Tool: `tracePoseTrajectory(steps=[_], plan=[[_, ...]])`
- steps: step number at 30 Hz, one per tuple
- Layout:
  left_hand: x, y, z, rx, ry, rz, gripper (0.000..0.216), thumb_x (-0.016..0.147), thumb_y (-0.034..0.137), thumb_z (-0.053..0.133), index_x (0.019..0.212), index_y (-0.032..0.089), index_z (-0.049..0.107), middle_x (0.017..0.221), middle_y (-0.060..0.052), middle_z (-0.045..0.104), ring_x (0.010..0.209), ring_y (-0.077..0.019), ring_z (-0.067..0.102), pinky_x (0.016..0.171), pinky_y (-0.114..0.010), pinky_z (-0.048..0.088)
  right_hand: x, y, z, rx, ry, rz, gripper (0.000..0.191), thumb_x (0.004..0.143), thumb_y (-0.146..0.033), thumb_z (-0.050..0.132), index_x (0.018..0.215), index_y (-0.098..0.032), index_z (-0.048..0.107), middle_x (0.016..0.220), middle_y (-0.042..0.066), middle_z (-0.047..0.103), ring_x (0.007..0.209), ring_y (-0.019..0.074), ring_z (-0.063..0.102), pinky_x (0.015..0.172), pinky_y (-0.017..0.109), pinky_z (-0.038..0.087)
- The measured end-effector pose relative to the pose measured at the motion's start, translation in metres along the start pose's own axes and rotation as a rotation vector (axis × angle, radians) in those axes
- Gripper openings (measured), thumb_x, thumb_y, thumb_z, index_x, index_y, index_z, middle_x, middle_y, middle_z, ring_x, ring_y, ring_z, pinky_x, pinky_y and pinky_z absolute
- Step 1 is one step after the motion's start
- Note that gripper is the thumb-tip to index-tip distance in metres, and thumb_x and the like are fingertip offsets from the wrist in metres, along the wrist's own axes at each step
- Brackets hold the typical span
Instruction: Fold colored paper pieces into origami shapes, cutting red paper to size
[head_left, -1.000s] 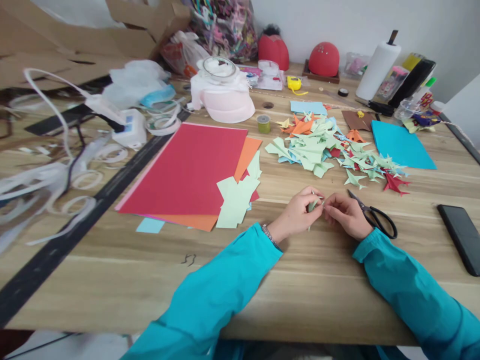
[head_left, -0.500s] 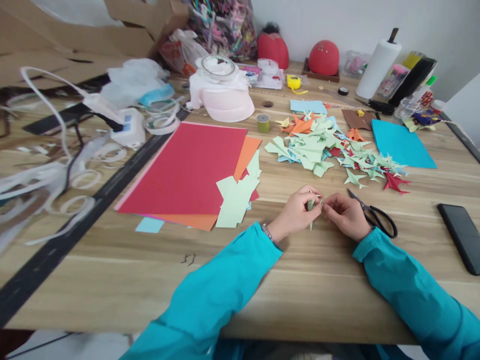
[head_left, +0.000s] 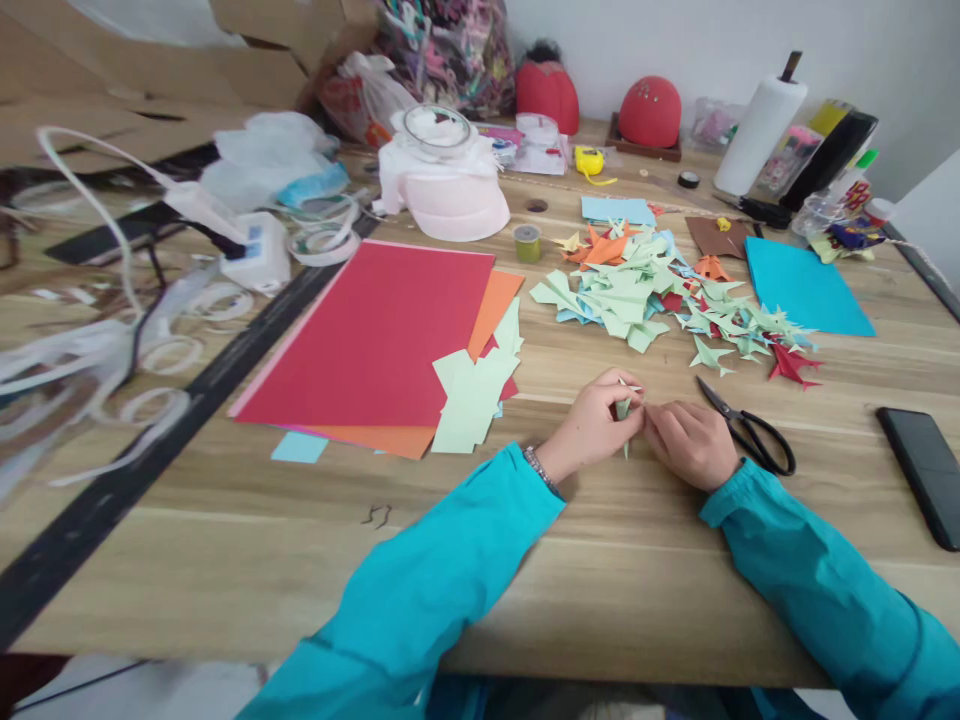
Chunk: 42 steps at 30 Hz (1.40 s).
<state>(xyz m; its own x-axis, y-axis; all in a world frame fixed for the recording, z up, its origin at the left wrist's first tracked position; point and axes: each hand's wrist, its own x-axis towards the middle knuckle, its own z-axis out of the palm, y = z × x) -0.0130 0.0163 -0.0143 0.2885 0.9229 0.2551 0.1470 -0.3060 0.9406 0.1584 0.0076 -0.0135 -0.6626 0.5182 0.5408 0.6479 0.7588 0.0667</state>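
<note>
Pinched in the fingers of my left hand (head_left: 600, 415) is a small light green folded paper piece (head_left: 623, 408), with one thin point sticking down below the fingers. My right hand (head_left: 691, 440) is closed, its fingertips meeting the right end of that paper; how much it grips is hidden behind the fingers. Black-handled scissors (head_left: 750, 430) lie just beyond my right hand, blades toward the upper left. Farther back is a heap of folded paper shapes (head_left: 622, 290), mostly light green, with some orange, blue and red. A red folded star-like shape (head_left: 795, 365) lies at its right end.
Red paper sheets (head_left: 367, 340) lie left, with light green cut pieces (head_left: 472, 395) at their corner. A blue sheet (head_left: 806, 290) and a phone (head_left: 922, 475) are to the right. Tape rolls (head_left: 326, 240), a white cap (head_left: 457, 205) and a power strip (head_left: 259, 255) stand behind.
My right hand has turned over at the wrist, its knuckles now upward and fingers curled more tightly. My left hand stays in place with the green paper.
</note>
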Motion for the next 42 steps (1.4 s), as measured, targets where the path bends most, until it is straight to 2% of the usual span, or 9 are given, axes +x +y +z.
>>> tracePoseTrajectory(steps=[8,17,20,22,25,28,30,35,42], plan=[[0.001,-0.002,0.001,0.014,0.076,-0.009,0.014,0.079,0.009,0.056,0.068,0.015,0.063,0.098,-0.008,0.061,0.092,-0.0172,0.062,0.082,-0.031,0.049,0.005,-0.006,-0.003,-0.139,0.075,-0.108,0.012,0.089,-0.01,0.05,0.091,-0.011,0.061,0.064,0.003,0.064,0.058,0.0136,0.054,0.055,0.029,0.037],[0.0,0.0,-0.001,0.04,0.017,-0.006,0.018,0.08,0.01,0.055,0.065,0.014,0.063,0.105,-0.009,0.061,0.087,-0.0162,0.062,0.066,-0.025,0.048,0.005,-0.012,-0.006,-0.258,-0.071,-0.094,0.021,0.091,-0.009,0.044,0.085,-0.012,0.064,0.06,0.003,0.059,0.054,0.0141,0.048,0.052,0.03,0.032],[0.001,-0.001,-0.001,0.038,0.038,-0.014,0.017,0.08,0.01,0.055,0.066,0.014,0.063,0.105,-0.009,0.062,0.086,-0.0157,0.062,0.065,-0.024,0.048,0.003,-0.012,-0.004,-0.184,-0.042,-0.055,0.021,0.09,-0.009,0.045,0.091,-0.011,0.065,0.061,0.004,0.061,0.055,0.0144,0.051,0.051,0.03,0.034],[0.001,-0.001,-0.001,0.029,0.057,-0.034,0.015,0.08,0.011,0.056,0.068,0.015,0.064,0.106,-0.009,0.062,0.083,-0.0143,0.062,0.064,-0.023,0.048,0.002,-0.011,-0.002,-0.055,0.03,0.038,0.02,0.09,-0.011,0.046,0.092,-0.012,0.066,0.063,0.005,0.064,0.056,0.0147,0.055,0.053,0.028,0.038],[0.001,0.0,0.0,-0.007,0.055,-0.077,0.012,0.081,0.014,0.056,0.072,0.014,0.064,0.11,-0.008,0.06,0.074,-0.0108,0.061,0.062,-0.023,0.049,0.001,-0.012,-0.001,0.233,0.115,0.367,0.018,0.091,-0.02,0.047,0.093,-0.016,0.065,0.069,0.005,0.068,0.059,0.0143,0.06,0.058,0.026,0.046],[0.0,0.001,0.0,-0.038,0.053,-0.093,0.01,0.082,0.017,0.057,0.077,0.014,0.065,0.114,-0.009,0.058,0.065,-0.0079,0.058,0.058,-0.023,0.05,0.002,-0.011,0.0,0.571,0.114,0.731,0.019,0.091,-0.033,0.051,0.089,-0.019,0.063,0.066,0.003,0.066,0.054,0.0129,0.058,0.054,0.025,0.047],[-0.001,0.002,0.0,-0.032,0.057,-0.085,0.01,0.083,0.019,0.057,0.08,0.015,0.066,0.116,-0.009,0.057,0.066,-0.0081,0.058,0.057,-0.023,0.049,0.004,-0.008,0.001,0.791,0.09,0.877,0.027,0.088,-0.043,0.054,0.08,-0.018,0.06,0.062,0.001,0.063,0.05,0.0121,0.055,0.049,0.025,0.045],[-0.003,0.004,0.0,0.027,0.042,-0.047,0.015,0.085,0.02,0.055,0.082,0.015,0.068,0.118,-0.01,0.056,0.077,-0.012,0.06,0.059,-0.023,0.049,0.011,-0.002,-0.001,1.094,0.002,0.945,0.041,0.08,-0.057,0.059,0.07,-0.017,0.06,0.059,0.001,0.062,0.048,0.0103,0.051,0.047,0.024,0.043],[-0.004,0.003,0.0,0.089,0.01,-0.008,0.018,0.087,0.022,0.054,0.083,0.015,0.07,0.118,-0.011,0.057,0.077,-0.0123,0.06,0.06,-0.024,0.048,0.014,-0.002,-0.004,1.131,-0.029,0.945,0.04,0.076,-0.057,0.063,0.075,-0.017,0.064,0.061,0.002,0.065,0.049,0.0099,0.051,0.048,0.024,0.045]])
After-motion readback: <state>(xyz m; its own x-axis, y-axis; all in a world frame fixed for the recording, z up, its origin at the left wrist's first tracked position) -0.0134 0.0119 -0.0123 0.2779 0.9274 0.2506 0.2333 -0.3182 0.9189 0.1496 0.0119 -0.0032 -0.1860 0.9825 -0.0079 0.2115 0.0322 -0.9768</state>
